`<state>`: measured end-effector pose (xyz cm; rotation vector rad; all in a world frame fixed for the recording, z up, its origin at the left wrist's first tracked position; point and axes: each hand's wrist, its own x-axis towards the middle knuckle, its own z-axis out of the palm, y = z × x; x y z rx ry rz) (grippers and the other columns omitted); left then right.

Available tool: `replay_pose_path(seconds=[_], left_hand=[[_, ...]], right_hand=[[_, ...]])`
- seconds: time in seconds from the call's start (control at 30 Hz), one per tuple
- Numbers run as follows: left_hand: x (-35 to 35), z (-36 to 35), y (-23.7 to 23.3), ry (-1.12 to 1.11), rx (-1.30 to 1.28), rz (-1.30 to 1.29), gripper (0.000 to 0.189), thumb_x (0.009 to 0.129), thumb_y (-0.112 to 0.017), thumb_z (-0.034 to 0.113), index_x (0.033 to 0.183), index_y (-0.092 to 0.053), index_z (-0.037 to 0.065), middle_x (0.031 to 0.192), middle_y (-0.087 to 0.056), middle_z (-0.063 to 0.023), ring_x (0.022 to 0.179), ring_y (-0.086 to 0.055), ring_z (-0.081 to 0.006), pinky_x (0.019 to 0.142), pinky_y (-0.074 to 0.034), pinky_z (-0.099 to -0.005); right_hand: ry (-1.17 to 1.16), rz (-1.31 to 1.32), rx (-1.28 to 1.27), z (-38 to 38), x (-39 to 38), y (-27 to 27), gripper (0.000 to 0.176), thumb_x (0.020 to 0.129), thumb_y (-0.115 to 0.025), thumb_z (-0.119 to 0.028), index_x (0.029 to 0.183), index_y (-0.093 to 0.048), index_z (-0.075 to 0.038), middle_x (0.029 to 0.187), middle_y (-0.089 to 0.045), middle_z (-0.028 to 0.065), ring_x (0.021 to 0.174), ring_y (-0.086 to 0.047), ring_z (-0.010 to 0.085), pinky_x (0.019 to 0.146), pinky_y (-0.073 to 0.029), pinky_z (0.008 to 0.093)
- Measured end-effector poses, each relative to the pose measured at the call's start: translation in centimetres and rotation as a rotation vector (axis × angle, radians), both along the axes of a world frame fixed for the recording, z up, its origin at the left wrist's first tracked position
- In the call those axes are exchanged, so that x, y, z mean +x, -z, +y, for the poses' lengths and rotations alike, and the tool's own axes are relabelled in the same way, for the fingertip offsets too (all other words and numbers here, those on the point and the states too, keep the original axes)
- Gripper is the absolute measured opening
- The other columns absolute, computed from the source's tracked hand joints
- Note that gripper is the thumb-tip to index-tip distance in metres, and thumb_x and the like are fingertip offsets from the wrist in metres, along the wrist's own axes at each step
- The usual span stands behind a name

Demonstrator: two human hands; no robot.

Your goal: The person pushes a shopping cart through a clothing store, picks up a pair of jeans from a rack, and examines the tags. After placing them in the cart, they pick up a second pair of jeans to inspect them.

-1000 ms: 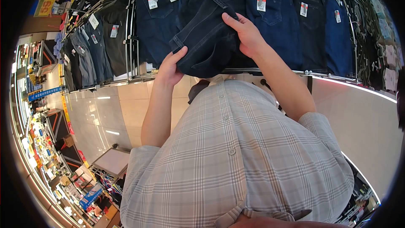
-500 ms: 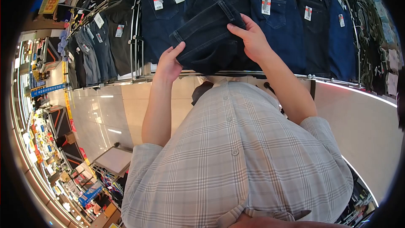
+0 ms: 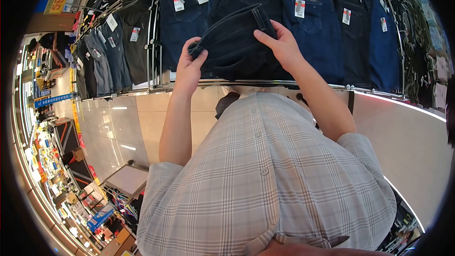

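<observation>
A pair of dark jeans (image 3: 232,42) is stretched between my two hands, its waistband with belt loops toward the top. My left hand (image 3: 190,68) pinches the left end of the waistband, thumb in front and fingers behind. At the right end, my right hand (image 3: 280,47) grips the waistband with its thumb on the near face. The lower part of the jeans bunches in dark folds near the rack's front rail. Behind lie folded blue jeans (image 3: 310,42) with price tags, and another dark blue pair (image 3: 182,26) bearing a white card.
A chrome rail (image 3: 327,86) runs along the display's front edge. Grey and black trousers (image 3: 113,52) hang at the left. A framed panel on a stand (image 3: 127,180) is on the tiled floor (image 3: 113,130) at lower left. A yellow price sign (image 3: 58,2) is at upper left.
The left end of the waistband has folded over in my left hand, whose fingers have curled further around it. The waistband's upper edge has sagged slightly. My right hand keeps its hold.
</observation>
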<state>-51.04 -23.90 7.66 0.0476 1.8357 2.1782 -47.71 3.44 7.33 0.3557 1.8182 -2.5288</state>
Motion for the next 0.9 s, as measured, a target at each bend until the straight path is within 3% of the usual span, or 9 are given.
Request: replay_pose_path(seconds=[0.23, 0.4, 0.53, 0.6, 0.63, 0.7, 0.73, 0.8, 0.9], left_hand=[[0.6, 1.0, -1.6, 0.049, 0.006, 0.013, 0.04, 0.097, -0.061, 0.001, 0.134, -0.051, 0.009, 0.112, -0.06, 0.0005, 0.098, -0.053, -0.0066, 0.088, -0.043, -0.0212], [0.6, 1.5, -1.5, -0.038, -0.227, 0.043, 0.03, 0.098, -0.065, 0.012, 0.127, -0.057, 0.007, 0.093, -0.06, 0.0039, 0.081, -0.052, -0.0033, 0.071, -0.042, -0.0189], [0.2, 1.4, -1.0, -0.06, -0.232, 0.109, 0.025, 0.099, -0.065, 0.015, 0.122, -0.06, 0.007, 0.084, -0.059, 0.0066, 0.074, -0.049, -0.001, 0.064, -0.04, -0.0174], [0.0, 0.9, -0.8, 0.015, -0.321, 0.199, 0.029, 0.099, -0.065, 0.015, 0.126, -0.06, 0.006, 0.098, -0.062, 0.001, 0.086, -0.056, -0.0052, 0.075, -0.045, -0.0197], [0.1, 0.9, -0.8, 0.015, -0.321, 0.199, 0.029, 0.099, -0.065, 0.015, 0.126, -0.06, 0.006, 0.098, -0.062, 0.001, 0.086, -0.056, -0.0052, 0.075, -0.045, -0.0197], [0.3, 1.1, -0.9, 0.014, -0.335, 0.324, 0.036, 0.096, -0.064, 0.009, 0.131, -0.058, 0.005, 0.121, -0.061, -0.0074, 0.112, -0.058, -0.0151, 0.097, -0.044, -0.0268], [0.5, 1.0, -0.8, 0.013, -0.334, 0.324, 0.036, 0.096, -0.064, 0.009, 0.131, -0.058, 0.005, 0.121, -0.061, -0.0074, 0.112, -0.058, -0.0151, 0.097, -0.044, -0.0268], [0.9, 0.8, -0.7, 0.059, -0.424, 0.456, 0.044, 0.092, -0.064, 0.005, 0.136, -0.056, 0.005, 0.14, -0.053, -0.013, 0.134, -0.048, -0.0251, 0.113, -0.034, -0.034], [1.8, 1.1, -0.8, 0.03, -0.561, 0.597, 0.048, 0.088, -0.064, 0.001, 0.136, -0.057, 0.006, 0.137, -0.056, -0.0131, 0.136, -0.047, -0.0274, 0.115, -0.033, -0.0357]], right_hand=[[-0.005, -0.003, 0.121, 0.3, 0.2, -0.5, 0.033, 0.088, -0.079, -0.022, 0.113, -0.07, -0.002, 0.099, -0.071, 0.0022, 0.088, -0.063, 0.0101, 0.085, -0.05, 0.0254], [0.008, 0.014, 0.2, 0.4, 0.2, 0.3, 0.028, 0.088, -0.078, -0.018, 0.111, -0.071, -0.003, 0.095, -0.07, 0.0008, 0.086, -0.062, 0.0092, 0.083, -0.05, 0.0252], [-0.017, 0.05, 0.166, 0.9, 0.2, -0.1, 0.023, 0.086, -0.078, -0.009, 0.108, -0.07, -0.004, 0.095, -0.069, -0.0008, 0.087, -0.061, 0.0085, 0.083, -0.05, 0.0254], [-0.026, 0.085, 0.12, 1.0, 0.2, -0.1, 0.023, 0.086, -0.077, -0.006, 0.108, -0.07, -0.005, 0.096, -0.069, -0.001, 0.087, -0.061, 0.0085, 0.084, -0.05, 0.0256], [-0.025, 0.085, 0.057, 1.1, 0.3, -0.2, 0.023, 0.085, -0.076, -0.003, 0.107, -0.07, -0.005, 0.097, -0.069, -0.0012, 0.088, -0.061, 0.0089, 0.085, -0.05, 0.0257], [-0.023, 0.084, -0.006, 1.2, 0.3, 0.1, 0.024, 0.085, -0.075, 0.001, 0.107, -0.069, -0.005, 0.098, -0.069, -0.0014, 0.09, -0.061, 0.0093, 0.086, -0.049, 0.0259], [-0.028, 0.076, -0.101, 1.4, 0.2, 0.8, 0.025, 0.084, -0.073, 0.004, 0.107, -0.069, -0.006, 0.099, -0.069, -0.0009, 0.091, -0.062, 0.0101, 0.088, -0.049, 0.0264], [-0.035, 0.068, -0.196, 1.6, 0.2, 1.1, 0.027, 0.083, -0.072, 0.007, 0.106, -0.069, -0.006, 0.099, -0.069, -0.0004, 0.093, -0.063, 0.0109, 0.089, -0.05, 0.0269], [-0.014, 0.002, -0.349, 1.7, 0.4, 1.0, 0.03, 0.08, -0.069, 0.012, 0.104, -0.069, -0.006, 0.099, -0.07, 0.0009, 0.096, -0.064, 0.0129, 0.092, -0.05, 0.0288]])
